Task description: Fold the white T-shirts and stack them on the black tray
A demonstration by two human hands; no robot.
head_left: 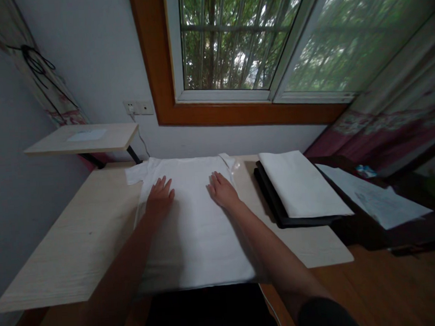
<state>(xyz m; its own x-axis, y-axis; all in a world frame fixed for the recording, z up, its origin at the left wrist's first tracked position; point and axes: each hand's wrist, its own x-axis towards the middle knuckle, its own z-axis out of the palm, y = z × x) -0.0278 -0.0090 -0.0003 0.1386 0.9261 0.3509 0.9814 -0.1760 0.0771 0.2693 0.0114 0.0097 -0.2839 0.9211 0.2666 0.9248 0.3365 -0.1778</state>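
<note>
A white T-shirt [197, 233] lies spread flat on the pale wooden desk [77, 225], its lower end at the front edge. One short sleeve sticks out at the far left; at the far right the other sleeve looks partly folded in. My left hand [160, 196] rests palm down on the shirt's upper left part, fingers apart. On the upper right side, near the shirt's edge, my right hand [222, 189] also lies flat with outstretched fingers. Neither hand grips the cloth.
To the right sits a white sheet or folded cloth [303, 182] on a black flat stack [279, 213]. A raised shelf [87, 141] with paper stands at the back left. Beyond the desk, a paper sheet [374, 192] lies on a dark surface. The window [247, 48] is behind.
</note>
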